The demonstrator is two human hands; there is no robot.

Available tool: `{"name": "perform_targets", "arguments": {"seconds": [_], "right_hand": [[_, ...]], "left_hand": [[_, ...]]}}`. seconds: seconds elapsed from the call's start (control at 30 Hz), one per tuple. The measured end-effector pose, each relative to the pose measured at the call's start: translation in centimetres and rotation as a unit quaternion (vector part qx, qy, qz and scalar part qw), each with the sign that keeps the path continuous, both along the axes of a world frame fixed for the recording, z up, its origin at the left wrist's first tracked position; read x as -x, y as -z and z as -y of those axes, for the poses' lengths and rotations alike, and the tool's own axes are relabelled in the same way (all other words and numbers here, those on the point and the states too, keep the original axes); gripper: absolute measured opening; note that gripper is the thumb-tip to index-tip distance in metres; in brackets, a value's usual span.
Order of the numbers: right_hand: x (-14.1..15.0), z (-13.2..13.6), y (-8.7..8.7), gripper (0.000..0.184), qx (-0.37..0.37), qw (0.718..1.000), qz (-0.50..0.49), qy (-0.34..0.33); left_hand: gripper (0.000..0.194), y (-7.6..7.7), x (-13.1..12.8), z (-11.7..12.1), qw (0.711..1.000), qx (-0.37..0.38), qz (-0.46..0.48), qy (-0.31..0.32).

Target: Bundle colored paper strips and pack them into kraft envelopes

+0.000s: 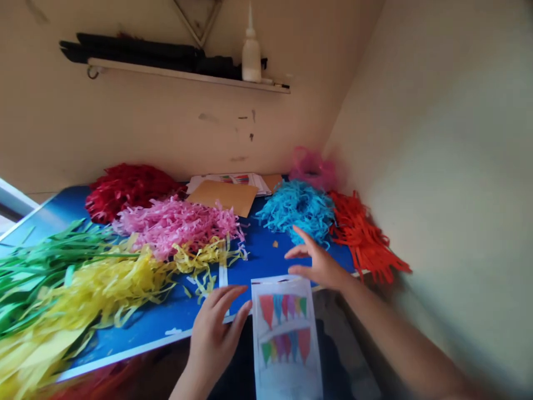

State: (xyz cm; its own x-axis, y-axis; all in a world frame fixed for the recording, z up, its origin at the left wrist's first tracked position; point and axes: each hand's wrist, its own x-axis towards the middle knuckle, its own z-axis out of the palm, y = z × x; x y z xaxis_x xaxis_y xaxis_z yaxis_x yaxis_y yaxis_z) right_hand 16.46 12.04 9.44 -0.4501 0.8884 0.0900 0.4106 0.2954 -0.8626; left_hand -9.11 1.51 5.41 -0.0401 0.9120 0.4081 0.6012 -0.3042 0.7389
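1. Head view: blue tabletop (pixel 137 336), bearing yellow paper shreds (pixel 100 289) at left, pink paper shreds (pixel 175 228) beyond, and cyan paper shreds (pixel 297 208) far right.
2. Printed bunting sheet (pixel 285 339): long axis runs near-far, between the hands, projecting past the table's near edge.
3. Left hand (pixel 212 339): open, empty, fingertips just beside the sheet's left edge; the nearer hand.
4. Right hand (pixel 320 264): open, empty, just beyond the sheet's far end.

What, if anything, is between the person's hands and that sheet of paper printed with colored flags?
Nothing visible stands in the way. The left hand is right at the left edge of the printed flag sheet, and the right hand is just beyond its far edge, with no object between them.
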Motion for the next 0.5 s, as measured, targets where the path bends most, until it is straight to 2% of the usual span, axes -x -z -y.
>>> {"name": "perform_targets", "arguments": {"seconds": [0.03,0.1,0.17,0.2,0.27,0.33,0.43,0.5], "right_hand": [[-0.9,2.0,0.9,0.103,0.015,1.000,0.011,-0.008],[-1.9,5.0,2.5,0.104,0.033,0.999,0.005,0.019],[-2.4,7.1,3.3,0.099,0.025,0.997,-0.034,0.072],[-2.6,8.1,3.4,0.098,0.010,0.994,-0.059,0.092],[-3.2,9.9,2.7,0.097,-0.034,0.988,-0.113,0.101],[-4.1,11.8,1.6,0.095,-0.089,0.979,-0.166,0.085],[-5.3,13.8,0.0,0.094,-0.184,0.954,-0.230,0.048],[-5.8,14.4,-0.5,0.094,-0.229,0.941,-0.246,0.027]], "left_hand": [[0.033,0.0,-1.1,-1.5,0.999,-0.007,-0.022,0.030],[0.039,-0.1,-3.0,-4.0,0.990,0.009,-0.072,0.118],[0.039,-0.5,-4.5,-5.0,0.975,0.032,-0.105,0.194],[0.037,-0.9,-5.0,-4.8,0.969,0.030,-0.110,0.219],[0.029,-2.3,-5.7,-3.1,0.964,-0.019,-0.098,0.248],[0.021,-4.4,-6.1,-0.4,0.956,-0.109,-0.087,0.256],[0.019,-7.5,-6.8,3.2,0.929,-0.236,-0.151,0.242],[0.017,-8.4,-7.5,4.5,0.908,-0.292,-0.206,0.219]]}}
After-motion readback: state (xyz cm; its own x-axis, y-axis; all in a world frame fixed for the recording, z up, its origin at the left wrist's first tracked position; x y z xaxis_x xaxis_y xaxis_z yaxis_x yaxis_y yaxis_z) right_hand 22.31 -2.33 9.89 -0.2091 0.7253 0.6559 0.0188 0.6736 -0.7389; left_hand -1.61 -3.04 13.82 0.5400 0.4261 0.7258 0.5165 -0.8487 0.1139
